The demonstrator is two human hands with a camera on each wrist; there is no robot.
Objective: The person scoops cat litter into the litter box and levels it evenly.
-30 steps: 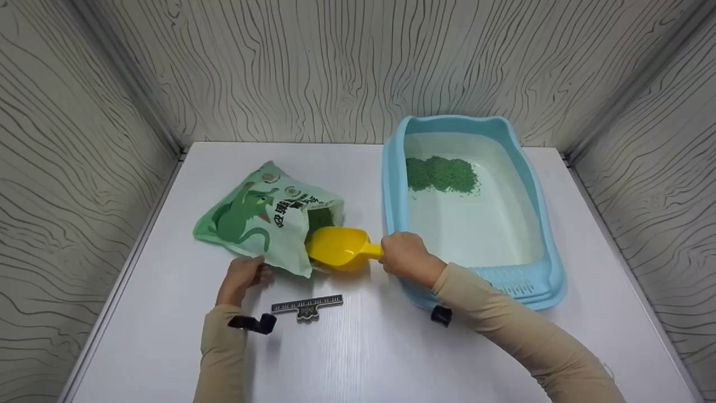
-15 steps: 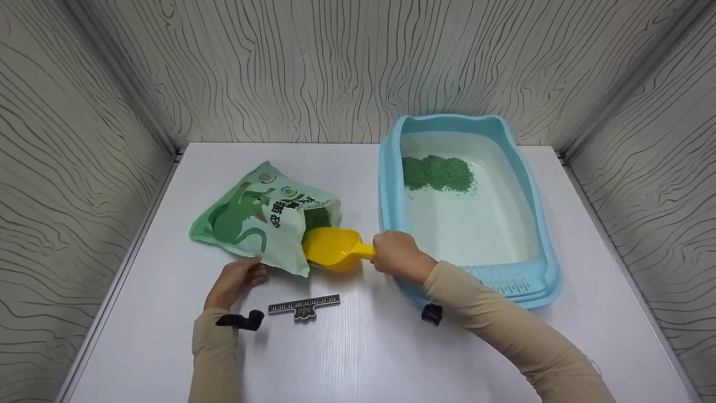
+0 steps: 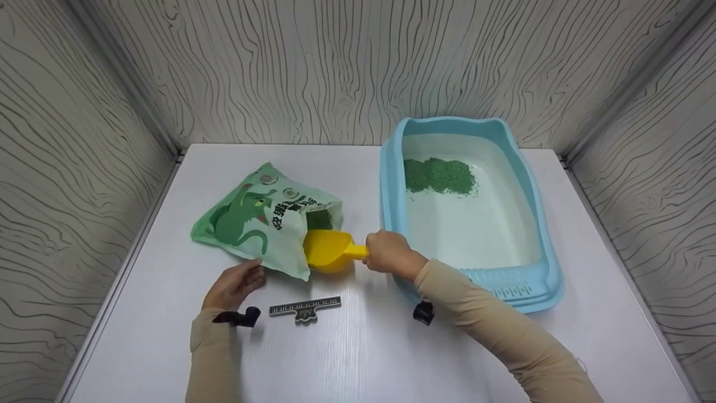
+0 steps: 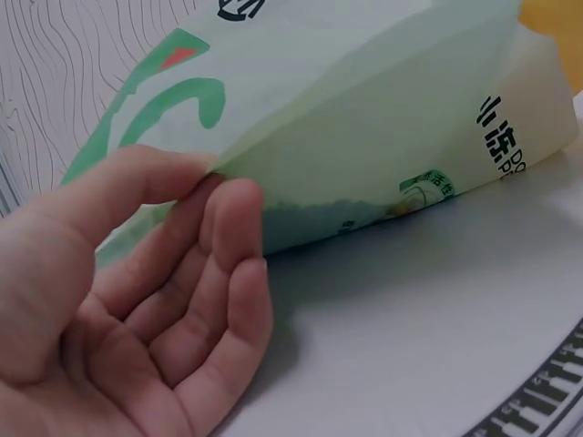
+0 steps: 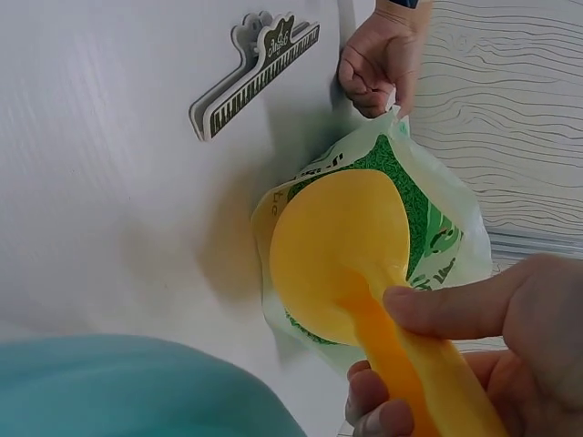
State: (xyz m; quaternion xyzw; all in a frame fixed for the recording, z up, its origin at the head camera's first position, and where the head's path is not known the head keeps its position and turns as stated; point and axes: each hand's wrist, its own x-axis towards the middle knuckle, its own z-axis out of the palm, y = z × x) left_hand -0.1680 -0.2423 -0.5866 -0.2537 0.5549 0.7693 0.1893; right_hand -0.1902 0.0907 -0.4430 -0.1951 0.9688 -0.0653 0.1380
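Note:
A green and white cat litter bag (image 3: 246, 218) lies on its side on the table, its mouth facing right. With thumb and forefinger my left hand (image 3: 235, 284) pinches the near side edge of the bag, as the left wrist view shows. My right hand (image 3: 391, 253) grips the handle of a yellow scoop (image 3: 330, 250). The front of the scoop is inside the bag's mouth, among green litter pellets (image 5: 414, 196) seen in the right wrist view. The scoop's tip is hidden in there.
A light blue litter box (image 3: 392, 184) stands to the right, with a heap of green pellets (image 3: 442, 175) at its far left. In front of the bag lies a clip with a piano-key pattern (image 3: 305, 308). Patterned panels (image 3: 358, 67) border the table at the back and sides.
My right hand has moved left, pushing the scoop deeper into the bag's mouth. My left hand stays at the bag's edge, and the bag has hardly moved.

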